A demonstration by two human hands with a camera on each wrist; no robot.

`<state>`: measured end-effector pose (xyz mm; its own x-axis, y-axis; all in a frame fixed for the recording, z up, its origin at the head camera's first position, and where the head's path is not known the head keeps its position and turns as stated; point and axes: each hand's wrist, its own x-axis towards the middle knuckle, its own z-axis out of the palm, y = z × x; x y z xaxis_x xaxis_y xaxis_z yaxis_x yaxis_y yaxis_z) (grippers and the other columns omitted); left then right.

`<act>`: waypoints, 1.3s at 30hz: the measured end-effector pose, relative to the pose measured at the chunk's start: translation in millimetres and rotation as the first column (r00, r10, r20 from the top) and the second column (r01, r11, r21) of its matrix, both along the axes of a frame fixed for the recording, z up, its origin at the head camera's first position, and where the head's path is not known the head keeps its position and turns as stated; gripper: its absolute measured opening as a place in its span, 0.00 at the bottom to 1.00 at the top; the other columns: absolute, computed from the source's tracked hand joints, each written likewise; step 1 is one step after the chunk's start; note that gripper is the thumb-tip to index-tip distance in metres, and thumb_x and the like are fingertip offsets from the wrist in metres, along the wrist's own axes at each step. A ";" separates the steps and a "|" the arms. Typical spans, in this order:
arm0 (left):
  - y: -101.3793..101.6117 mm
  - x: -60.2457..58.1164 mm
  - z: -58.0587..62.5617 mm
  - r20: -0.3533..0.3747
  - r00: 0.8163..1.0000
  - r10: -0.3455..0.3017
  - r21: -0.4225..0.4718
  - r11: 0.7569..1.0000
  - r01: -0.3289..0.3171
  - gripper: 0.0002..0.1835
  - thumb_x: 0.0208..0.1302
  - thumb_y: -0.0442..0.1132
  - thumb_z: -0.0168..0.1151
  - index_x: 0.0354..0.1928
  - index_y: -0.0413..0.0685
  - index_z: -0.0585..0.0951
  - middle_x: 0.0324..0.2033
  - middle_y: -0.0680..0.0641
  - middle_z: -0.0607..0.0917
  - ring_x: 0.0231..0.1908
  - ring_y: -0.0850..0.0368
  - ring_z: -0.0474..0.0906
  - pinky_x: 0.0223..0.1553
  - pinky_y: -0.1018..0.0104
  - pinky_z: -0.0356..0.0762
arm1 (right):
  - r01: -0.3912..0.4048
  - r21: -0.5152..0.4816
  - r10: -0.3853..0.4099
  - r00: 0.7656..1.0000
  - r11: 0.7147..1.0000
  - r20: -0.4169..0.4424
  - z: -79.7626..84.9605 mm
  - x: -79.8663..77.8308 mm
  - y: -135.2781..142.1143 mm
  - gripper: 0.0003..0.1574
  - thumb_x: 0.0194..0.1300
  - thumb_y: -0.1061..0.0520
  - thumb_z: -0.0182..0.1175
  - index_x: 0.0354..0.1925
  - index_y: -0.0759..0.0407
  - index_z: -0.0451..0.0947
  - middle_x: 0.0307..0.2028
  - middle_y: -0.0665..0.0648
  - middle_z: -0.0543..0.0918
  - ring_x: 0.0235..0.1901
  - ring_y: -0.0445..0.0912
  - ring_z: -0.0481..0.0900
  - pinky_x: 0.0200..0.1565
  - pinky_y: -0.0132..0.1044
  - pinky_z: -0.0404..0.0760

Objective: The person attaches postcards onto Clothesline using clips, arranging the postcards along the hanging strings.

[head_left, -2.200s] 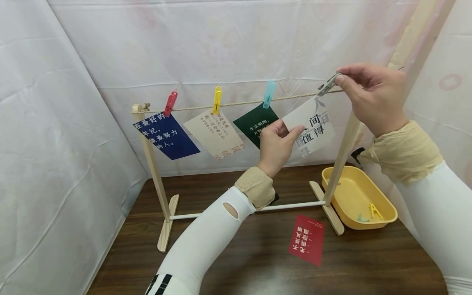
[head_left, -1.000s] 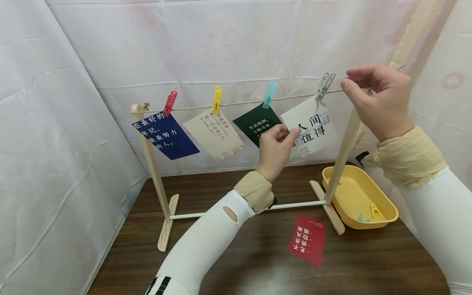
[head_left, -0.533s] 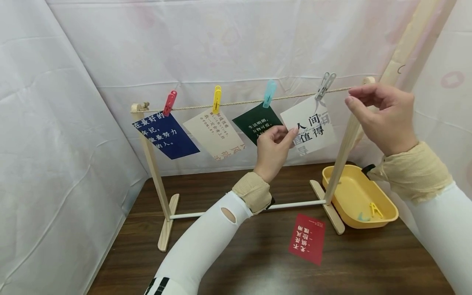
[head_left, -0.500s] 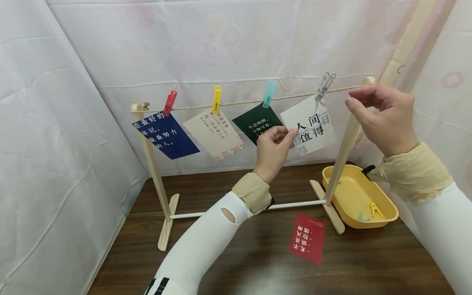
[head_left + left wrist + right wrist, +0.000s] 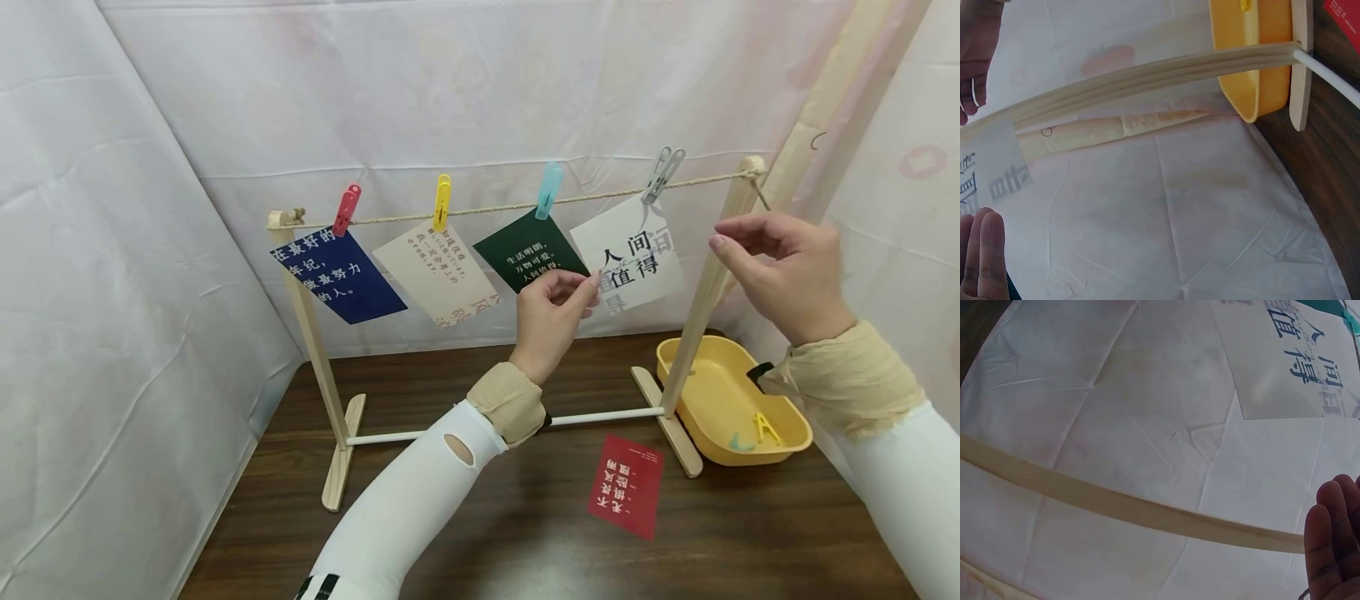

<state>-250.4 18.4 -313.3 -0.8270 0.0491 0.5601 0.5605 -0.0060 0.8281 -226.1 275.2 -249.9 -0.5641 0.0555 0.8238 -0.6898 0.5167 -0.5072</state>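
A white card with black characters hangs tilted from the rope, held by a grey clothespin. My left hand is at the card's lower left edge, thumb and fingertips overlapping that edge in the head view; in the left wrist view its fingers look straight beside the card. It partly covers the green card, which a light blue clothespin holds. My right hand, thumb and fingers apart with nothing between them, is raised beside the right post of the wooden rack.
Left along the rope hang a beige card under a yellow clothespin and a blue card under a red one. A red card lies on the table. The yellow basin holds a yellow clothespin and a light blue piece.
My right hand let go of the grey clothespin, leaving it clipped over rope and card, and moved right and down. My left hand slid slightly left and down along the card's edge.
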 end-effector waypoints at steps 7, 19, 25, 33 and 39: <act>-4.8 6.6 -8.0 0.006 1.000 -0.027 -0.032 0.999 0.027 0.10 0.74 0.38 0.71 0.39 0.36 0.87 0.31 0.37 0.91 0.29 0.62 0.86 0.37 0.69 0.88 | 0.006 0.014 -0.006 1.000 1.000 0.017 -16.2 -0.8 8.8 0.06 0.64 0.72 0.71 0.38 0.79 0.86 0.32 0.25 0.86 0.28 0.23 0.82 0.36 0.14 0.78; -13.9 14.5 -32.1 0.008 0.997 -0.074 -0.142 0.987 0.074 0.08 0.75 0.38 0.71 0.40 0.38 0.87 0.30 0.39 0.90 0.29 0.54 0.87 0.34 0.74 0.83 | -0.012 -0.037 0.016 0.995 0.999 0.094 -40.2 -2.8 26.2 0.02 0.62 0.77 0.69 0.35 0.76 0.86 0.29 0.29 0.87 0.25 0.24 0.81 0.33 0.15 0.77; -18.5 15.8 -46.4 0.005 0.998 -0.066 -0.182 0.981 0.066 0.10 0.76 0.40 0.71 0.38 0.40 0.87 0.28 0.41 0.89 0.28 0.63 0.84 0.32 0.74 0.78 | 0.013 -0.038 -0.007 0.989 0.999 0.149 -50.9 -2.4 33.3 0.05 0.62 0.77 0.69 0.36 0.72 0.87 0.28 0.27 0.87 0.25 0.24 0.81 0.32 0.15 0.77; -23.3 16.3 -72.3 0.047 0.998 -0.042 -0.227 0.973 0.051 0.11 0.75 0.41 0.71 0.36 0.40 0.87 0.26 0.43 0.89 0.27 0.69 0.81 0.32 0.74 0.77 | 0.067 0.029 -0.071 0.977 0.997 0.200 -71.7 0.2 43.5 0.02 0.65 0.75 0.67 0.38 0.77 0.85 0.29 0.22 0.83 0.27 0.21 0.78 0.34 0.13 0.74; -27.9 17.9 -90.9 0.081 0.997 -0.016 -0.282 0.959 0.038 0.11 0.74 0.42 0.72 0.37 0.41 0.87 0.27 0.44 0.89 0.27 0.70 0.80 0.33 0.75 0.77 | 0.075 0.043 -0.083 0.974 0.996 0.212 -86.4 -2.1 49.6 0.05 0.63 0.78 0.67 0.39 0.77 0.86 0.30 0.20 0.82 0.26 0.20 0.77 0.33 0.12 0.74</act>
<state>-232.4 -9.5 -404.2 -0.8634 0.2196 0.4542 0.4975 0.2211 0.8388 -228.2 324.8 -336.4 -0.7220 0.0810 0.6871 -0.5239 0.5847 -0.6194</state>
